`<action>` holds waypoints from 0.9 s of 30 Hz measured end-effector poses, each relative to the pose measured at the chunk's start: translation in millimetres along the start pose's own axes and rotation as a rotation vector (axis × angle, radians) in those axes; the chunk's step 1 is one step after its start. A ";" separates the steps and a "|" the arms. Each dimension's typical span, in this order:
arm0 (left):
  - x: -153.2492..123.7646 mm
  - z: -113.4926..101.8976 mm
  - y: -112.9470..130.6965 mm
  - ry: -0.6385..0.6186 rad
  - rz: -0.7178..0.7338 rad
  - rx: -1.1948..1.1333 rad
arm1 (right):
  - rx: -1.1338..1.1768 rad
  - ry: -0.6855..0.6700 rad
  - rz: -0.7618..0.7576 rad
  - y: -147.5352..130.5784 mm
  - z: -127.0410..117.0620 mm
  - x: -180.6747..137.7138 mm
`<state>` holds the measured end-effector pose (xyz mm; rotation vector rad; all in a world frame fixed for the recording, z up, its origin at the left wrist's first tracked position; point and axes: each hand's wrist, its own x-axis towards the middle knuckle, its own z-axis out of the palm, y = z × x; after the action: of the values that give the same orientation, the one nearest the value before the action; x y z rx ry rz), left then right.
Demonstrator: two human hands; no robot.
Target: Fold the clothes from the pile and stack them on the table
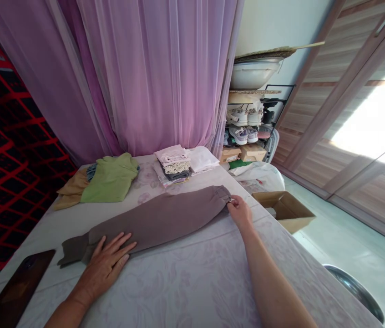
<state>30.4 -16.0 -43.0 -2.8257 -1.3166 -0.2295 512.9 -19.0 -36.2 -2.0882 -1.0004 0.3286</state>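
A pair of grey-brown pants (pixel 165 216), folded lengthwise into a long strip, lies across the bed. The ribbed cuff end is at the left, and the gathered waist end is at the right. My left hand (pixel 108 262) rests flat on the near edge close to the cuff, fingers spread. At the other end my right hand (pixel 239 210) pinches the corner of the gathered edge between thumb and fingers.
Behind the pants are a green garment (pixel 112 177), a tan garment (pixel 71 189), a stack of folded clothes (pixel 173 164) and white folded cloth (pixel 202 159). A dark phone-like slab (pixel 18 291) lies near left. Beyond the right edge are a cardboard box (pixel 290 209) and metal basin (pixel 356 291).
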 end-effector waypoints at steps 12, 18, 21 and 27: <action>-7.4 12.1 -12.9 0.028 0.024 0.046 | 0.079 0.121 -0.032 11.8 -10.0 -0.9; -6.6 7.6 -12.0 0.086 0.031 0.029 | 0.074 0.072 -0.095 -3.6 -7.4 -3.0; -6.3 8.2 -11.5 0.072 0.024 0.030 | 0.039 0.049 -0.089 -5.6 -11.1 -3.8; -0.7 -4.3 -7.0 0.024 -0.051 -0.036 | -0.092 -0.035 0.001 -7.1 -17.6 -9.7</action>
<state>24.1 -12.4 -39.3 -2.8118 -1.3944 -0.2908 511.8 -33.1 -20.2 -2.1725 -1.0529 0.3266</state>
